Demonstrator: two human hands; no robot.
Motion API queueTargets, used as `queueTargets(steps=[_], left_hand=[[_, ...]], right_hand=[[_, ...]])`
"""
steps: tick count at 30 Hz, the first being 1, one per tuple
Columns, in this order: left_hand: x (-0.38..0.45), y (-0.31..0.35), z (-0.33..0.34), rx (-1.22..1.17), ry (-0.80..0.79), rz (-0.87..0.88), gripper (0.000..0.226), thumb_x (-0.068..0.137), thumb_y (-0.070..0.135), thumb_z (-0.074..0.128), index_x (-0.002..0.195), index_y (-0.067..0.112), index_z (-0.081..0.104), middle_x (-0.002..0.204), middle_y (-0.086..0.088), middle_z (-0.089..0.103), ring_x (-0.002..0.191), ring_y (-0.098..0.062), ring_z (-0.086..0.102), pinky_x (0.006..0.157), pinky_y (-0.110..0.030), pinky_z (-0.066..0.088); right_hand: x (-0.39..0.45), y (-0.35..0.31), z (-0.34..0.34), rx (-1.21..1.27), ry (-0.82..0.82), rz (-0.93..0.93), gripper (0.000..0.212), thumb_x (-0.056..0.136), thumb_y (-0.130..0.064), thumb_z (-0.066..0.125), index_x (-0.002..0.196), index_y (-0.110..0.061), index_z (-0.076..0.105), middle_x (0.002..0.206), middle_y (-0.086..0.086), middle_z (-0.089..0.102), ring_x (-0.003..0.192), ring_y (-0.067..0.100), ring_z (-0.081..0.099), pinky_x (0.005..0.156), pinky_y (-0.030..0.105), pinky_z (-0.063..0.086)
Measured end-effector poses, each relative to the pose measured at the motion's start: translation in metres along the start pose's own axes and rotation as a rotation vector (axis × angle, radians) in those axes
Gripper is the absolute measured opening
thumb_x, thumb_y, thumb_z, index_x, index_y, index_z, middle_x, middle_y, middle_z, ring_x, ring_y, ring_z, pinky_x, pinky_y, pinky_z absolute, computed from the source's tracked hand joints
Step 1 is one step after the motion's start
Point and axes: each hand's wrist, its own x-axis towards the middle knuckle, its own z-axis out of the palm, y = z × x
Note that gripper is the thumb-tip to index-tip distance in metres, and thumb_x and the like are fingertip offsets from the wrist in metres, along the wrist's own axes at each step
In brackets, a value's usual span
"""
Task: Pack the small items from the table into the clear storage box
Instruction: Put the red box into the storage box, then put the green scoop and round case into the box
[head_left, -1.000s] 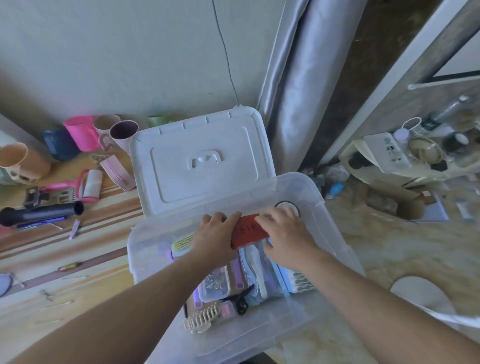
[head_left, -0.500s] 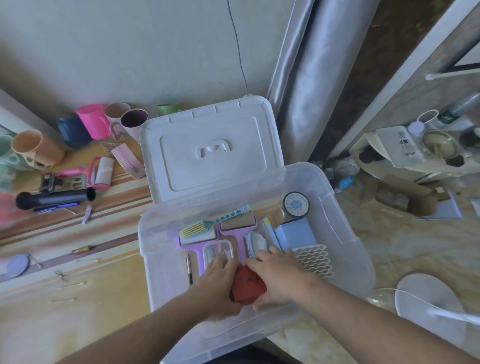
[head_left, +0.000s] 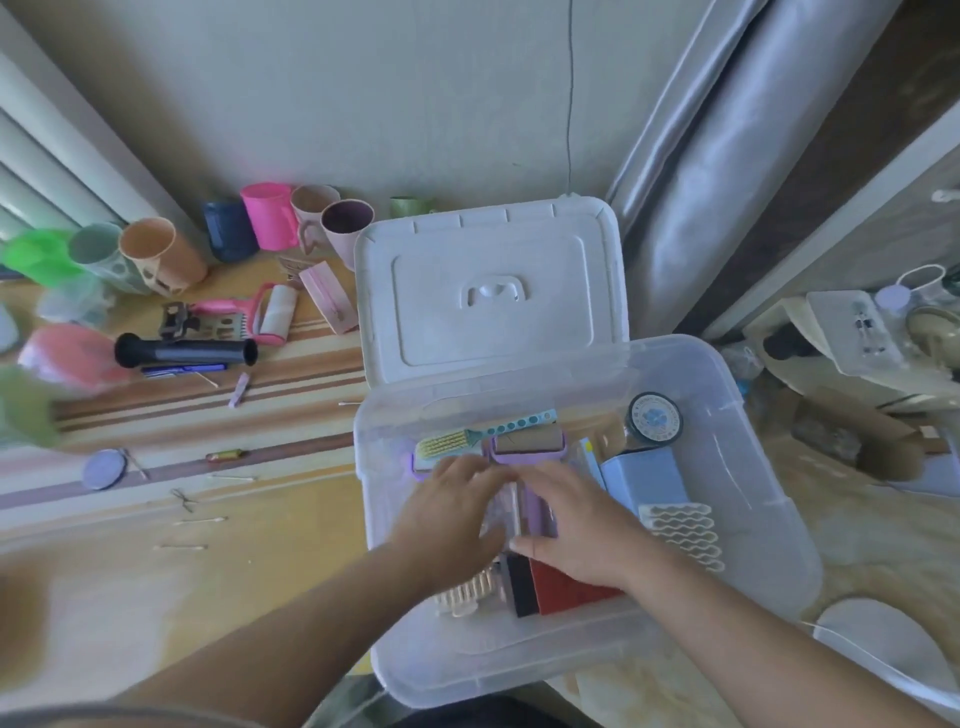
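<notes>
A clear box (head_left: 769, 545) sits open at the right end of a striped wooden table (head_left: 208, 415), its white lid (head_left: 488, 280) standing up behind it against the wall. Both hands are inside the box, near its middle. The left hand (head_left: 447, 512) lies with fingers spread and fairly straight over a small clear case (head_left: 501, 512); motion blur hides whether it grips anything. The right hand (head_left: 569, 525) lies just beside it, fingers extended forward and flat over the same case, thumb stretched along its near edge. Under the right wrist lies a red block (head_left: 566, 590) with a black edge, and to its left a cream hair claw (head_left: 467, 590). Beyond the hands are a purple roller (head_left: 527, 444) and a yellow brush (head_left: 452, 441) with a dotted teal handle. To the right are a pale blue box (head_left: 644, 473), a white wavy piece (head_left: 685, 535), and a round black tin (head_left: 654, 418) in the far right corner. On the table left of the box lie a black tube (head_left: 182, 351), a pink lint roller (head_left: 270, 314), a lilac clip (head_left: 239, 388), a small lilac disc (head_left: 104, 468), and scattered cotton swabs (head_left: 200, 519). Along the wall stand cups (head_left: 265, 215) in pink, navy, beige and peach. A grey curtain (head_left: 691, 171) hangs to the right of the lid.
</notes>
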Motion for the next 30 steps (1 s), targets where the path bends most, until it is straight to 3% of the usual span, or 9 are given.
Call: queueTargets(steps=[2, 4, 7, 9, 12, 17, 22, 27, 30], left_hand=[[-0.008, -0.023, -0.028, -0.063, 0.264, 0.054, 0.054, 0.085, 0.031, 0.071, 0.138, 0.030, 0.057, 0.131, 0.001, 0.056, 0.125, -0.023, 0.050, 0.103, -0.038, 0.047], [-0.019, -0.054, -0.056, -0.077, 0.461, 0.035, 0.049, 0.083, 0.022, 0.075, 0.130, 0.025, 0.064, 0.125, 0.000, 0.058, 0.120, -0.022, 0.052, 0.099, -0.031, 0.043], [-0.037, -0.111, -0.089, -0.082, 0.607, -0.116, 0.039, 0.084, 0.020, 0.074, 0.122, 0.023, 0.069, 0.123, 0.001, 0.058, 0.120, -0.023, 0.051, 0.105, -0.024, 0.033], [-0.053, -0.158, -0.097, -0.108, 0.609, -0.256, 0.036, 0.085, 0.017, 0.074, 0.120, 0.023, 0.070, 0.126, 0.000, 0.058, 0.127, -0.025, 0.046, 0.115, -0.035, 0.031], [-0.088, -0.232, -0.094, -0.145, 0.528, -0.505, 0.037, 0.084, 0.016, 0.074, 0.119, 0.027, 0.070, 0.126, -0.001, 0.057, 0.125, -0.031, 0.046, 0.104, -0.043, 0.040], [-0.152, -0.340, -0.082, -0.124, 0.303, -0.798, 0.046, 0.085, 0.025, 0.071, 0.130, 0.031, 0.064, 0.134, -0.003, 0.051, 0.127, -0.034, 0.041, 0.108, -0.047, 0.040], [-0.184, -0.418, -0.096, -0.137, 0.210, -0.929, 0.057, 0.085, 0.028, 0.068, 0.141, 0.033, 0.054, 0.145, -0.008, 0.042, 0.132, -0.036, 0.038, 0.109, -0.051, 0.039], [-0.184, -0.469, -0.124, -0.165, 0.569, -0.956, 0.058, 0.082, 0.023, 0.074, 0.132, 0.017, 0.047, 0.136, -0.015, 0.041, 0.123, -0.041, 0.040, 0.110, -0.052, 0.032], [-0.175, -0.494, -0.148, -0.254, 0.722, -0.985, 0.074, 0.079, 0.033, 0.080, 0.136, 0.010, 0.039, 0.135, -0.015, 0.044, 0.130, -0.038, 0.040, 0.114, -0.051, 0.033]], right_hand=[[0.013, -0.023, -0.003, 0.063, 0.166, -0.066, 0.076, 0.091, -0.059, 0.067, 0.157, -0.039, 0.034, 0.151, -0.012, 0.042, 0.140, 0.013, 0.039, 0.112, 0.035, 0.039], [0.034, -0.049, -0.005, 0.035, 0.321, -0.132, 0.071, 0.087, -0.055, 0.066, 0.151, -0.032, 0.044, 0.144, -0.005, 0.050, 0.133, 0.023, 0.045, 0.110, 0.044, 0.042], [0.071, -0.100, -0.007, -0.010, 0.461, -0.226, 0.065, 0.081, -0.051, 0.060, 0.141, -0.026, 0.054, 0.134, 0.002, 0.055, 0.120, 0.032, 0.050, 0.101, 0.052, 0.048], [0.097, -0.143, -0.005, -0.031, 0.479, -0.286, 0.057, 0.082, -0.045, 0.063, 0.136, -0.025, 0.058, 0.129, -0.001, 0.055, 0.117, 0.030, 0.049, 0.095, 0.051, 0.049], [0.135, -0.202, 0.015, -0.090, 0.395, -0.354, 0.053, 0.085, -0.038, 0.068, 0.135, -0.022, 0.063, 0.129, -0.003, 0.059, 0.120, 0.028, 0.049, 0.096, 0.049, 0.049], [0.209, -0.275, 0.080, -0.236, 0.106, -0.303, 0.052, 0.093, -0.040, 0.061, 0.142, -0.024, 0.058, 0.138, -0.001, 0.055, 0.130, 0.028, 0.045, 0.106, 0.047, 0.043], [0.272, -0.314, 0.142, -0.332, -0.080, -0.150, 0.039, 0.096, -0.039, 0.059, 0.131, -0.021, 0.061, 0.127, 0.001, 0.054, 0.118, 0.028, 0.050, 0.092, 0.044, 0.053], [0.310, -0.322, 0.177, -0.394, -0.093, -0.055, 0.031, 0.096, -0.035, 0.063, 0.126, -0.027, 0.061, 0.125, -0.003, 0.055, 0.111, 0.024, 0.055, 0.082, 0.040, 0.056], [0.322, -0.321, 0.184, -0.445, -0.089, -0.009, 0.019, 0.101, -0.033, 0.057, 0.119, -0.027, 0.062, 0.119, -0.002, 0.053, 0.108, 0.025, 0.057, 0.073, 0.036, 0.047]])
